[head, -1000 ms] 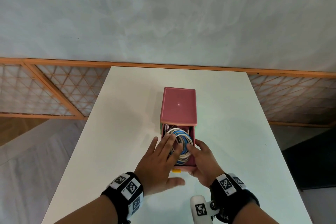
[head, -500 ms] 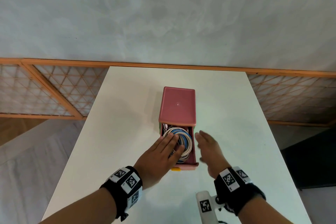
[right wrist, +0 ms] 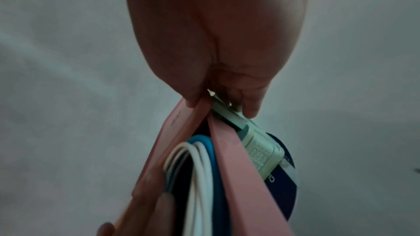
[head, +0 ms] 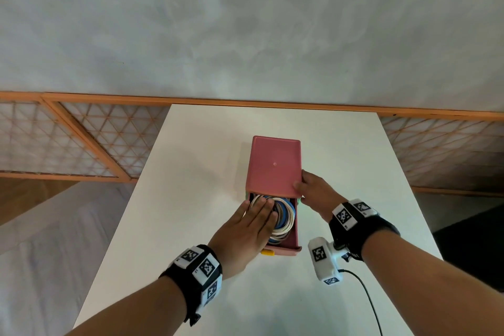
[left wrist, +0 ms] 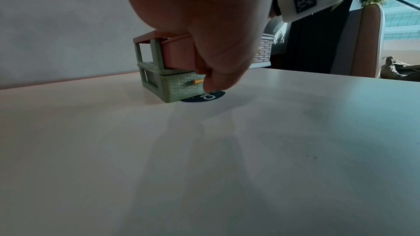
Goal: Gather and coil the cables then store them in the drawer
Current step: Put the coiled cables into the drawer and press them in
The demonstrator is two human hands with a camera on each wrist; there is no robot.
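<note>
Head view: coiled cables (head: 281,215) inside open pink drawer (head: 296,237). Left hand (head: 245,234) fingers straight, together, pressing coil. Right hand (head: 313,191) grips cabinet (head: 274,166) corner. Cables likely light, springy; hold coil from above.

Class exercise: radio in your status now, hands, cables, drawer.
Left hand flat, pressing coiled cables into open pink drawer. Right hand gripping cabinet corner. Nothing blocking.

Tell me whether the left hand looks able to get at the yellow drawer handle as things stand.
Probably yes. The left hand lies flat on the coiled cables in the open pink drawer, and the yellow handle sits just below its palm at the drawer front with nothing covering it. It would have to lift off the cables first.
</note>
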